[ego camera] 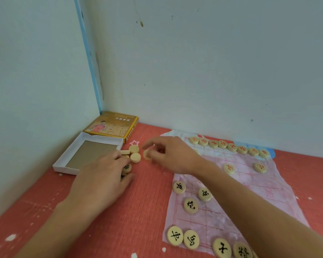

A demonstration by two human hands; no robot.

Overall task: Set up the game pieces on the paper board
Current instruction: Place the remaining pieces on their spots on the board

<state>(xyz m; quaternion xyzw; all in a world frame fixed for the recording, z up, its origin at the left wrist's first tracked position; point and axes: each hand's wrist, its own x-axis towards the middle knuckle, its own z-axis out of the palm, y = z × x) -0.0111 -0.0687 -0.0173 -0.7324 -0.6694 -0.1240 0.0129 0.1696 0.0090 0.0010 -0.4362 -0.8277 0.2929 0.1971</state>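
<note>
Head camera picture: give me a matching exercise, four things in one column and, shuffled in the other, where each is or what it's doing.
1 yellow box
2 row of red pieces
3 right hand
4 left hand

A pinches one piece
B far edge of the paper board
C wall corner
D rests on loose pieces beside the white tray

Pairs: 1-C, 2-B, 3-A, 4-D
</note>
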